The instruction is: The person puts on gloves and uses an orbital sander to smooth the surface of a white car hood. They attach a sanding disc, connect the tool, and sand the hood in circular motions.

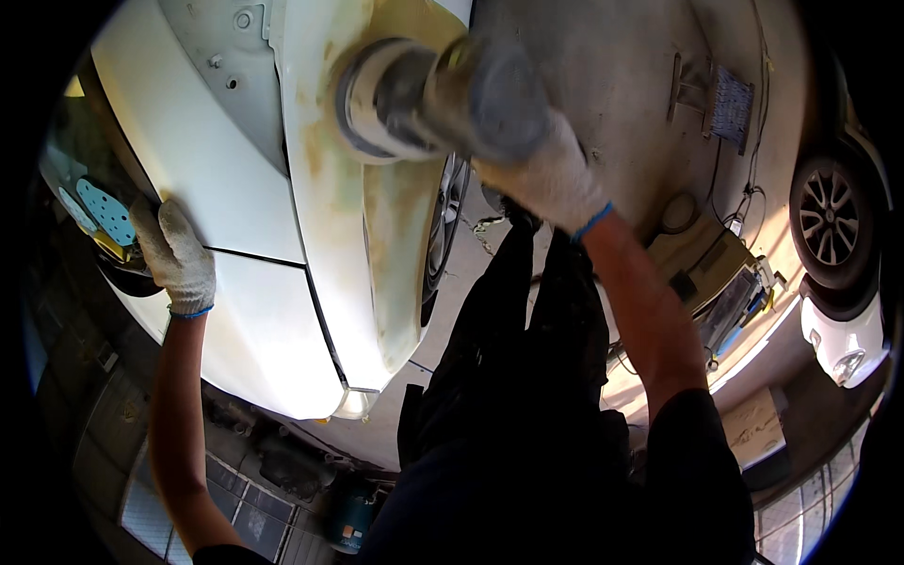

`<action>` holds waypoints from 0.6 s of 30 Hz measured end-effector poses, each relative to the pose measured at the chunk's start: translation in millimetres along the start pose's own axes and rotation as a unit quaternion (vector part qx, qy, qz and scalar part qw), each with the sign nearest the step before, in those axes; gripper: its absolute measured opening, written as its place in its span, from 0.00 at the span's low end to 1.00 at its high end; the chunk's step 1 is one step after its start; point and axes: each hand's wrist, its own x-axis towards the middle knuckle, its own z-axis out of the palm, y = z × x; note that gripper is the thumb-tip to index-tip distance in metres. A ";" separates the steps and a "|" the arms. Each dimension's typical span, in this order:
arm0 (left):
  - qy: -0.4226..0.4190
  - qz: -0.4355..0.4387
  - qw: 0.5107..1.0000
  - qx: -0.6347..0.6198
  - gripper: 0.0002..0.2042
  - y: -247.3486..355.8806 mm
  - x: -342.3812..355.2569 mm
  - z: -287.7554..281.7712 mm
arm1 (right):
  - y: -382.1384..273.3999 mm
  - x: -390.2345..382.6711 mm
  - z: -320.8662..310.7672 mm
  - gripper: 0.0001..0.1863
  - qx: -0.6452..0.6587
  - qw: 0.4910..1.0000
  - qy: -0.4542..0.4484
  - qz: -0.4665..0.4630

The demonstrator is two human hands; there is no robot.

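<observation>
A sander [501, 99] with a round pad, somewhat smeared by motion, is in my right hand [554, 184], which wears a white knit glove with a blue cuff. Its pad meets or nearly meets the car's side panel [381, 217], where the pale paint is patched with yellow-brown. My left hand [181, 259], gloved the same way, lies flat on the white upper body of the car [202, 132], fingers outstretched. Just beyond those fingertips is a light-blue perforated sanding disc [106, 212], with another disc partly behind it.
Below the sanded panel shows the car's wheel [446, 212]. A cart [702, 259] with tools stands to my right, with cables [758, 104] on the floor behind it. Another car's wheel [832, 221] is at the far right. A dark teal canister [353, 513] sits at lower left.
</observation>
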 end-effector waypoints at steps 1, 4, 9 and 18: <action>-0.014 -0.049 0.998 -0.049 0.23 -0.8 2.2 0.2 | 10.6 19.4 -15.8 0.20 0.025 1.000 -0.002 0.018; 0.004 -0.019 0.997 -0.074 0.19 12.9 21.3 -3.7 | 24.3 55.3 -45.6 0.12 0.180 0.971 -0.025 0.157; -0.017 0.115 0.989 0.089 0.18 -16.9 0.6 -3.6 | 17.0 6.2 -16.5 0.16 0.333 0.914 -0.017 0.232; 0.037 0.214 0.961 0.168 0.20 -23.6 -2.2 -0.5 | -15.0 -147.5 69.1 0.38 0.302 0.896 -0.066 0.319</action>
